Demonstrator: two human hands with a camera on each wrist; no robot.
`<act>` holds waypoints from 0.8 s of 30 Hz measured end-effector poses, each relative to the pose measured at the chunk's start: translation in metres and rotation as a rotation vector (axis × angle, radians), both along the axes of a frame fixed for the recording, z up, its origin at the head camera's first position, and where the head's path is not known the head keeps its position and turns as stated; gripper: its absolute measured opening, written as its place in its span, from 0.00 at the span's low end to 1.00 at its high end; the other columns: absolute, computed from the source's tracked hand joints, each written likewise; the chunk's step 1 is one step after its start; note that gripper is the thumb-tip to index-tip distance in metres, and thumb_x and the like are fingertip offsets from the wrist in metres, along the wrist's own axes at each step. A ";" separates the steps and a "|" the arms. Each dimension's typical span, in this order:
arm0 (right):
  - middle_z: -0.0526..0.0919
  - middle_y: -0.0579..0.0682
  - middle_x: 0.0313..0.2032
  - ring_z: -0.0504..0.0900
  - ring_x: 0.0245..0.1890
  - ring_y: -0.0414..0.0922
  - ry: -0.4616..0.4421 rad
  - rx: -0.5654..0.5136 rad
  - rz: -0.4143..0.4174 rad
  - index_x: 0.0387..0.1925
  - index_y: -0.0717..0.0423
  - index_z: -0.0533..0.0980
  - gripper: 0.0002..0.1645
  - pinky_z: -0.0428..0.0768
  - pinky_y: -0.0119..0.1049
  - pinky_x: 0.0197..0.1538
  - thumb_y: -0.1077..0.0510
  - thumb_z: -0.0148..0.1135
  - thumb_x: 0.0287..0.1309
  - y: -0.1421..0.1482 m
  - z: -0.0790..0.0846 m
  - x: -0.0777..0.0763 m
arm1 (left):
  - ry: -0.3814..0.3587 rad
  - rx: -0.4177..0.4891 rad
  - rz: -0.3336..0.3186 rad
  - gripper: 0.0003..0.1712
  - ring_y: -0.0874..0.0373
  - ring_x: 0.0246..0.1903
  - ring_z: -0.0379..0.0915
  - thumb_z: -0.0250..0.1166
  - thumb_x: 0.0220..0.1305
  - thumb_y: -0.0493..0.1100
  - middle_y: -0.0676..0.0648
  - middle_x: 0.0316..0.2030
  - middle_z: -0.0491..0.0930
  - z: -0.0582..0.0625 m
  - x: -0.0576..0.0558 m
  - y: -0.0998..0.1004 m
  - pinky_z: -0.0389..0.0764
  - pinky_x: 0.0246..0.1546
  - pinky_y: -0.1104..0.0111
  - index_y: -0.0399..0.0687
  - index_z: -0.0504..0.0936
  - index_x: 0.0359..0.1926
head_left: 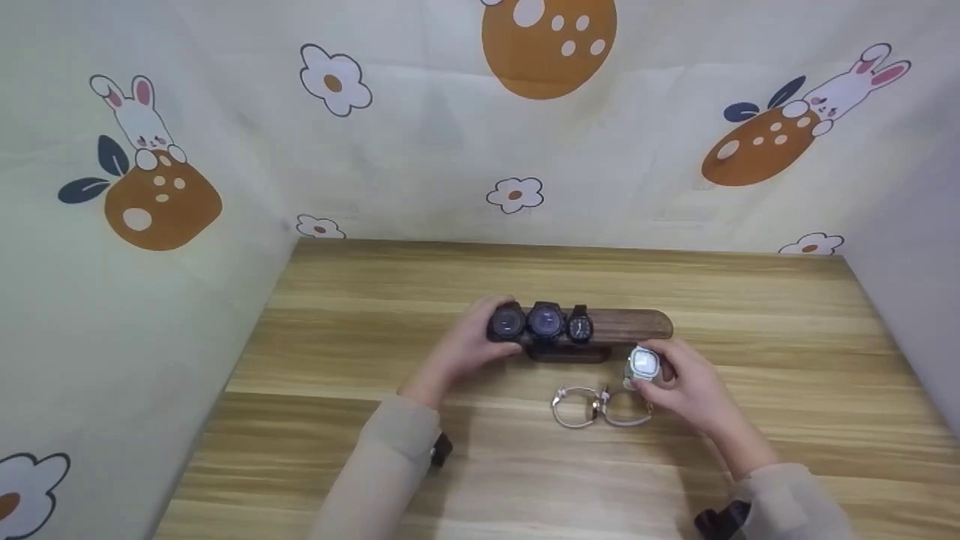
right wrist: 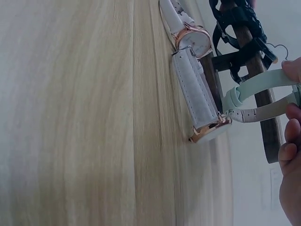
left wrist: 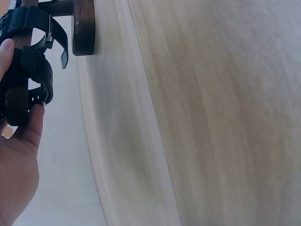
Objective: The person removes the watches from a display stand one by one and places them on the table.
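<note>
A dark wooden watch stand (head_left: 630, 324) carries three black watches on its left half: a round one (head_left: 508, 322), a larger one (head_left: 547, 321) and a small squarish one (head_left: 580, 327). My left hand (head_left: 469, 337) grips the stand's left end, around the outermost watch; in the left wrist view, a fingertip touches its strap (left wrist: 46, 77). My right hand (head_left: 694, 386) pinches a pale mint watch (head_left: 644, 363) by its case, just in front of the bar's right end. Its strap (right wrist: 263, 82) forms a loop in the right wrist view.
Two watches with pale straps and rose-gold cases, one strap nearer (right wrist: 195, 87) and one dial farther (right wrist: 195, 42), stand on the wood-grain table (head_left: 360, 322) in front of the stand. A patterned cloth (head_left: 420, 150) rises behind and at both sides.
</note>
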State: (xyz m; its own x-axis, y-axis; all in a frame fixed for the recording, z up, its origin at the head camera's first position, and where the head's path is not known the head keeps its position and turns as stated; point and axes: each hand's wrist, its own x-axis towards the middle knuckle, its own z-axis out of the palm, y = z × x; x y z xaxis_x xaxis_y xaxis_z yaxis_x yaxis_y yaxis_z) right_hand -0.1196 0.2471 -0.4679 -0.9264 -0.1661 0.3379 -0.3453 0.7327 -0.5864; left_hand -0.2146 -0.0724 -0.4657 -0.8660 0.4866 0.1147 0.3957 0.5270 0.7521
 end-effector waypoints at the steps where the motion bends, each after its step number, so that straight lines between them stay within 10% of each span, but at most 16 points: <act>1: 0.74 0.43 0.33 0.69 0.30 0.38 -0.003 -0.003 0.001 0.46 0.61 0.76 0.30 0.73 0.31 0.32 0.62 0.76 0.36 -0.001 0.000 0.000 | 0.003 0.001 -0.001 0.43 0.49 0.59 0.64 0.73 0.48 0.46 0.42 0.60 0.68 0.000 0.000 0.000 0.63 0.62 0.58 0.43 0.64 0.64; 24: 0.76 0.48 0.43 0.73 0.41 0.41 0.011 -0.022 0.043 0.42 0.59 0.75 0.29 0.77 0.35 0.41 0.63 0.78 0.32 -0.007 -0.003 -0.002 | 0.003 0.023 -0.008 0.43 0.48 0.59 0.64 0.73 0.48 0.45 0.40 0.60 0.67 -0.002 0.000 0.000 0.63 0.62 0.57 0.42 0.64 0.64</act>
State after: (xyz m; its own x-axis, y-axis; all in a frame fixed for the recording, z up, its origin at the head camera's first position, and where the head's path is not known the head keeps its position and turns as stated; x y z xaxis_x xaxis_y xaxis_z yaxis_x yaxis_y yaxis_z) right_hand -0.1212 0.2396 -0.4706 -0.9147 -0.1983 0.3522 -0.3830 0.7036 -0.5985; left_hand -0.2147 -0.0726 -0.4672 -0.8615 0.4911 0.1287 0.4024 0.5060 0.7629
